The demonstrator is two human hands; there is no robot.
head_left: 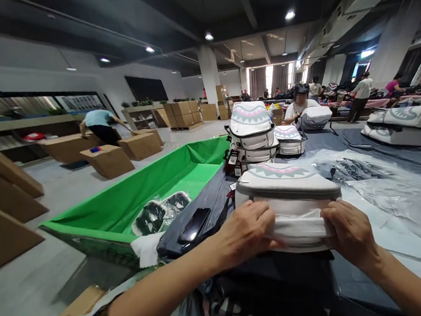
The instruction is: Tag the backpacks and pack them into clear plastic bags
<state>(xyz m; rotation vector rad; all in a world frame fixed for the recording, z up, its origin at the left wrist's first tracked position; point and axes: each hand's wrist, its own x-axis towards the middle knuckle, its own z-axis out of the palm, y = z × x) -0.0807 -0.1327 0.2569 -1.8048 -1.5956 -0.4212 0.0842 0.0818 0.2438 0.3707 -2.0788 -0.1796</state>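
Note:
A white backpack (pixel 291 181) with a grey and pink zigzag-tooth print lies in front of me at the table's near edge. Its front panel faces me, and a smooth white strip of material stretches between my hands. My left hand (pixel 246 228) is closed on the left side of that panel, fingers curled over and thumb below. On the right side, my right hand (pixel 351 232) grips the panel with bent fingers. Whether the white strip is part of the backpack or a separate cloth I cannot tell. Behind it stand stacked similar backpacks (pixel 252 127) with dark tags hanging down.
Left of the table is a green fabric-lined bin (pixel 119 189) holding plastic-wrapped items (pixel 159 213). A phone (pixel 194 224) lies near the table's left edge. Clear plastic bags (pixel 378 177) spread to the right. A co-worker (pixel 299 107) sits across. Cardboard boxes (pixel 109 160) stand on the floor.

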